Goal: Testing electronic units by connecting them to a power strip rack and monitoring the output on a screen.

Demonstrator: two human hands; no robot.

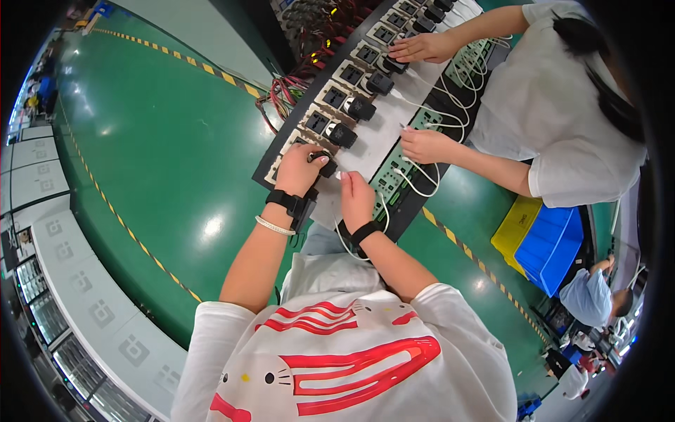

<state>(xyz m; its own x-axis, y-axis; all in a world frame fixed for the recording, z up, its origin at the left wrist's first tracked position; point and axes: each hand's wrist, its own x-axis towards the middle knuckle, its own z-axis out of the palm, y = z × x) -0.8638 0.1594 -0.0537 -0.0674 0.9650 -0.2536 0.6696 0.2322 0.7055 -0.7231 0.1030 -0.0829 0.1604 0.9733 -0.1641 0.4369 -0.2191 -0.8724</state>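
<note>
Both hands meet: left hand [301,167] grips black adapter [325,164], right hand [356,198] beside.

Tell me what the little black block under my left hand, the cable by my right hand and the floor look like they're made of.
The black block under the left hand looks like matte moulded plastic: dull, with rounded edges. The white cable by the right hand seems rubbery-sheathed, since it loops loosely. The green floor looks like glossy painted or epoxy coating, mirroring the ceiling lights.

The floor [162,141] is glossy green, edged with yellow-and-black striped tape [133,239]. At four o'clock sit a yellow bin [517,225] and a blue bin [555,246]. Black adapters [343,133] line the white-topped table [373,144].
</note>
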